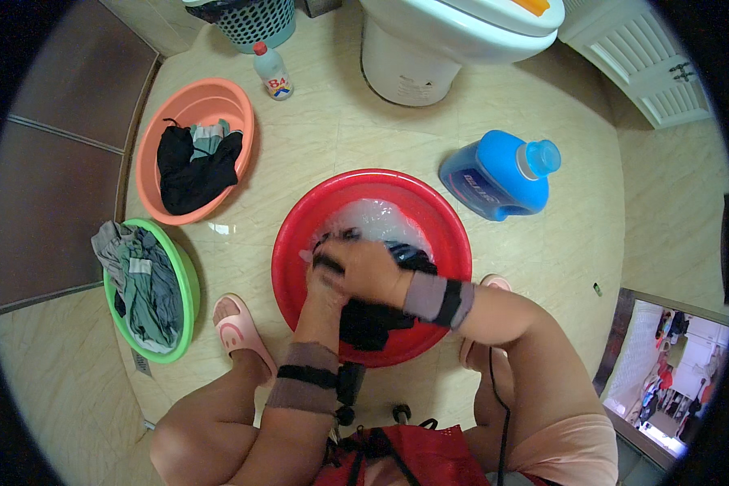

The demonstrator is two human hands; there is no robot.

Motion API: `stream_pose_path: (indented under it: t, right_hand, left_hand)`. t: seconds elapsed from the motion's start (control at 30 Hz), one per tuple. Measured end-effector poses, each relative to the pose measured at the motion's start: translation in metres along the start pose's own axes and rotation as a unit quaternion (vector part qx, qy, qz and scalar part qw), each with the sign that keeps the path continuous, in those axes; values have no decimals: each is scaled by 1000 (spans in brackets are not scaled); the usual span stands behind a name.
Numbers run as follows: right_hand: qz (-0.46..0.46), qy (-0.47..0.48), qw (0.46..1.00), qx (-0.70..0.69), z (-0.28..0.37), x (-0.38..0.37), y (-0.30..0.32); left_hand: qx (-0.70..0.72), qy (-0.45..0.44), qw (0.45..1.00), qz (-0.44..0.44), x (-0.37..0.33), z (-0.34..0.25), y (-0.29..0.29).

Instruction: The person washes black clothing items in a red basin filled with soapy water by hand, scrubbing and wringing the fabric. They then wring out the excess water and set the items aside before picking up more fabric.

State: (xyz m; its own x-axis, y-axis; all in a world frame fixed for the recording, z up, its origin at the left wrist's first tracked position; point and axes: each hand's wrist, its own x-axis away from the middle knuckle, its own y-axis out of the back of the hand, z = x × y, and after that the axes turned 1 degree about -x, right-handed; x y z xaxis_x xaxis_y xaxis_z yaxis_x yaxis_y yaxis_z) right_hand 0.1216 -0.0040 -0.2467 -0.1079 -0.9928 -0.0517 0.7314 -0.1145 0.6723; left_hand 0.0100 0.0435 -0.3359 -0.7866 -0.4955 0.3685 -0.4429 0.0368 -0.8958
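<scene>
Both my hands are together over the red basin [296, 223], which holds sudsy water [373, 212] and a wet black garment [373, 328]. My right hand [368, 269] reaches across from the right and presses against my left hand [324, 279]. Dark cloth shows between and beside the fingers of both, so each is closed on part of the garment. Motion blurs the fingers, and the right hand partly covers the left. The rest of the black cloth lies bunched below and to the right of my hands in the basin.
An orange basin [241, 109] with black and green clothes and a green basin [188, 300] of grey-green clothes stand left. A white bottle with a red cap [274, 73] is beyond them. Right stands a blue detergent jug [494, 176]; a toilet [413, 69] is at the back.
</scene>
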Motion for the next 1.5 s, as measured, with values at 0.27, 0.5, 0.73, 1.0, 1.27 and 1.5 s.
stream_pose_path:
  t: [0.27,0.5,0.73,1.0,1.27,1.5]
  right_hand:
    - [38,-147,882,-447,-95,1,21]
    - [125,-206,935,-259,-106,23,14]
    - [121,-288,936,161,-104,36,2]
    - [109,-310,925,192,-130,20,-20]
    - [150,-42,970,-189,1,42,12]
    - [-22,0,997,-70,-10,21,-3]
  left_hand:
    - [25,102,956,-273,-3,-23,-112]
    - [88,63,991,-83,-15,-37,-94]
    - [100,39,930,-351,-10,-15,-1]
    - [-42,53,941,-331,-15,11,-37]
    - [-24,51,978,-199,-1,-6,-20]
    - [-93,-20,988,-120,7,18,-4]
